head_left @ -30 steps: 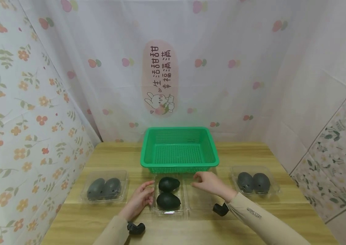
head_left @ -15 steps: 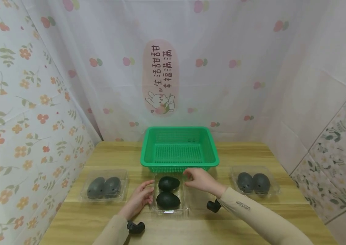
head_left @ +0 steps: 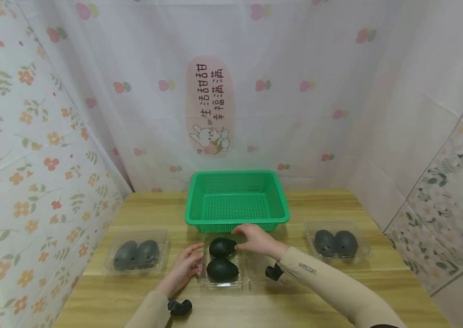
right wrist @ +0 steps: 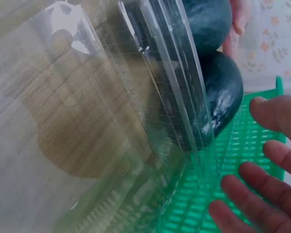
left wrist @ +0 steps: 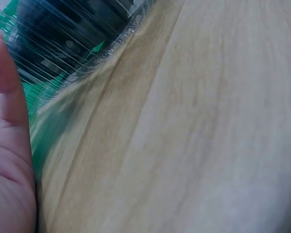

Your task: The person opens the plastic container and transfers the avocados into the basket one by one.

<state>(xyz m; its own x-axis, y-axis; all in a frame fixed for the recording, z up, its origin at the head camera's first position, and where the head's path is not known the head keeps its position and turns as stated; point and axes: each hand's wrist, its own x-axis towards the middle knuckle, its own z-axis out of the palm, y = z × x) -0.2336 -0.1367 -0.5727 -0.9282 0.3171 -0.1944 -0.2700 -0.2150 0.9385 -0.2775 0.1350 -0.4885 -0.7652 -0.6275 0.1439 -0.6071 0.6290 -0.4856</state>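
An open clear plastic clamshell box (head_left: 223,285) lies at the table's middle, its lid (right wrist: 72,121) folded out to the right. Two dark green avocados sit in it: a far avocado (head_left: 221,247) and a near avocado (head_left: 222,269). My right hand (head_left: 257,239) reaches over the lid, thumb and fingertips at the far avocado's right end. In the right wrist view its fingers (right wrist: 254,206) are spread, not curled round the fruit. Beside the box's left wall rests my left hand (head_left: 184,268), fingers loosely extended; the left wrist view shows only part of this hand (left wrist: 7,160).
Behind the box stands a green plastic basket (head_left: 235,222). Closed clear boxes with two dark avocados each stand at left (head_left: 163,237) and right (head_left: 356,228). Black devices (head_left: 179,307) are worn at both wrists. A patterned curtain (head_left: 149,114) hangs behind the table.
My right hand has moved left, from above the lid to the far avocado's right end. The left hand stays beside the box. The head view has shifted slightly.
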